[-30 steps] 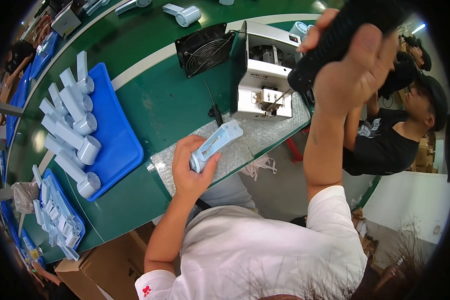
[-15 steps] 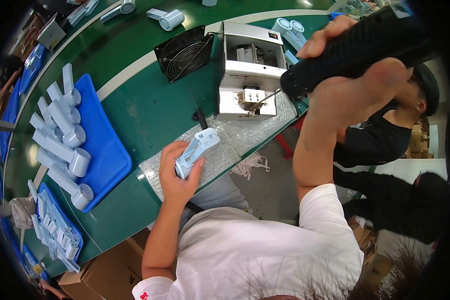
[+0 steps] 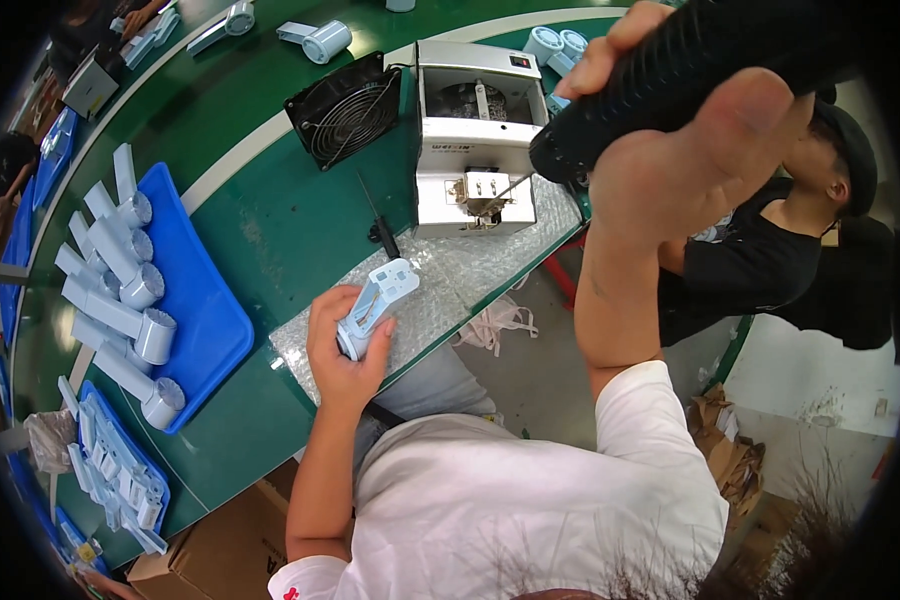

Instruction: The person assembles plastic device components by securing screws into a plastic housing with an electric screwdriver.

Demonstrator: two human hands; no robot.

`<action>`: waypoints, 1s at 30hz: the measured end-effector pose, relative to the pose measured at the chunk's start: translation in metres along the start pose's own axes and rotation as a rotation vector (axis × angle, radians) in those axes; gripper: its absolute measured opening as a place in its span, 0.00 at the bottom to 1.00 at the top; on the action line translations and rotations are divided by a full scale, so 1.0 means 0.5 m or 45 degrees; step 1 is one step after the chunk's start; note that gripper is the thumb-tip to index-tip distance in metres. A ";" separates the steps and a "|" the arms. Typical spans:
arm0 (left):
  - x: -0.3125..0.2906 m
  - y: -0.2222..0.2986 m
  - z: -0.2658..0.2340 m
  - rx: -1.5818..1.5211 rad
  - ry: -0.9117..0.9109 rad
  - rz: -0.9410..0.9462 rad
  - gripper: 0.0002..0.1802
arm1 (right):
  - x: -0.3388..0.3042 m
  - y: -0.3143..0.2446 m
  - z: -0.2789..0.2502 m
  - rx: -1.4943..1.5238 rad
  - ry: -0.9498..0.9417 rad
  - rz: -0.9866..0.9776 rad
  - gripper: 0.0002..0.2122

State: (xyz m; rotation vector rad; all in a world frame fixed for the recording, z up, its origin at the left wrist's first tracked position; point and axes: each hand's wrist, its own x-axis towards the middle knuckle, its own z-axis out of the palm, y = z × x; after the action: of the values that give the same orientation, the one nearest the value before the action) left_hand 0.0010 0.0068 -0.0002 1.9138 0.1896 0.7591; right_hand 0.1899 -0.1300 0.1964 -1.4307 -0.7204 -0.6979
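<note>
My left hand (image 3: 345,360) is closed round a light-blue plastic housing (image 3: 382,292), its slotted side turned up, above bubble wrap (image 3: 450,260) at the table's edge. Raised at the upper right, my right hand (image 3: 660,175) grips a black electric screwdriver (image 3: 615,120). Its thin bit slants down to the metal block at the front of a white screw feeder (image 3: 475,145); whether the tip touches cannot be made out. A thin black-handled screwdriver (image 3: 383,234) lies between the feeder and my left hand.
A black fan (image 3: 348,115) stands left of the feeder. Several light-blue housings rest along a blue tray (image 3: 205,330); a second blue tray (image 3: 120,445) holds smaller light-blue parts. More housings (image 3: 327,42) lie across the green table. A co-worker in black (image 3: 745,250) is at the right.
The table scene has shifted slightly left in view. Both hands keep their grips, the bit staying at the feeder block. Inside the feeder, the drum area looks different. A second person at the right is less visible.
</note>
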 end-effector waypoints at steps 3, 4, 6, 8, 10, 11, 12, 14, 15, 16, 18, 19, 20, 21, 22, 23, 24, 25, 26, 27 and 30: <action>-0.001 0.000 -0.001 -0.005 0.010 0.008 0.20 | -0.010 0.005 0.009 -0.127 0.024 -0.139 0.39; -0.003 0.001 -0.002 -0.012 0.011 -0.003 0.20 | -0.018 0.010 0.002 0.018 -0.036 -0.050 0.38; -0.002 0.000 -0.003 -0.019 0.014 -0.010 0.20 | -0.023 0.017 -0.017 0.234 -0.186 0.099 0.37; -0.002 0.000 -0.002 -0.010 -0.018 -0.014 0.20 | -0.017 0.006 -0.027 0.331 -0.183 0.213 0.37; 0.009 0.007 0.005 -0.022 -0.024 0.002 0.20 | -0.002 -0.029 -0.036 0.329 -0.125 0.393 0.38; 0.007 0.010 0.002 -0.021 -0.019 0.008 0.20 | 0.002 -0.026 -0.038 0.330 -0.124 0.400 0.38; 0.004 0.012 0.000 -0.019 -0.024 0.003 0.20 | 0.009 -0.018 -0.041 0.327 -0.140 0.279 0.37; 0.000 0.006 -0.005 0.028 -0.009 -0.013 0.20 | 0.006 -0.048 0.019 0.373 0.207 0.401 0.29; 0.001 0.005 -0.004 0.023 -0.010 -0.011 0.20 | 0.007 -0.039 0.018 0.369 0.207 0.397 0.29; 0.002 0.004 -0.003 0.018 -0.002 0.003 0.20 | 0.006 -0.021 0.017 0.115 0.106 0.138 0.33; 0.000 0.004 -0.004 0.019 0.012 0.010 0.20 | -0.016 -0.003 0.014 -0.098 0.018 0.023 0.39; 0.000 0.004 -0.004 0.012 -0.004 0.001 0.20 | -0.025 0.010 0.003 -0.094 0.012 0.025 0.39; 0.001 0.003 -0.005 0.002 -0.023 -0.007 0.20 | -0.027 0.020 -0.015 0.221 -0.063 0.151 0.39; 0.000 0.004 -0.005 0.003 -0.020 -0.009 0.20 | -0.027 0.025 -0.026 0.538 -0.138 0.277 0.40; -0.001 0.005 -0.005 -0.018 -0.018 -0.019 0.20 | -0.029 0.025 -0.032 0.633 -0.147 0.300 0.41; 0.002 0.006 -0.002 -0.041 -0.021 -0.025 0.20 | -0.025 0.018 -0.038 0.632 -0.146 0.299 0.41; 0.004 0.006 -0.001 -0.043 -0.023 -0.024 0.20 | -0.020 0.007 -0.046 0.610 -0.115 0.284 0.42; 0.006 0.007 0.001 -0.033 -0.027 -0.013 0.20 | -0.012 0.000 -0.056 0.587 -0.083 0.268 0.43; 0.005 0.007 -0.001 -0.016 -0.030 -0.006 0.20 | 0.004 -0.001 -0.074 0.412 -0.242 0.202 0.44; 0.004 0.008 -0.001 -0.015 -0.034 -0.006 0.20 | 0.005 0.009 -0.075 0.411 -0.239 0.204 0.44; -0.002 0.003 -0.003 0.001 -0.008 -0.025 0.19 | -0.011 -0.001 -0.016 0.092 -0.021 0.166 0.42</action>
State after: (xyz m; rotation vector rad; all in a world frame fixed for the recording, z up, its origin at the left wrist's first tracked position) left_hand -0.0010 0.0067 0.0008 1.9119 0.2044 0.7395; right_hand 0.1863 -0.1380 0.1921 -1.4051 -0.6530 -0.5544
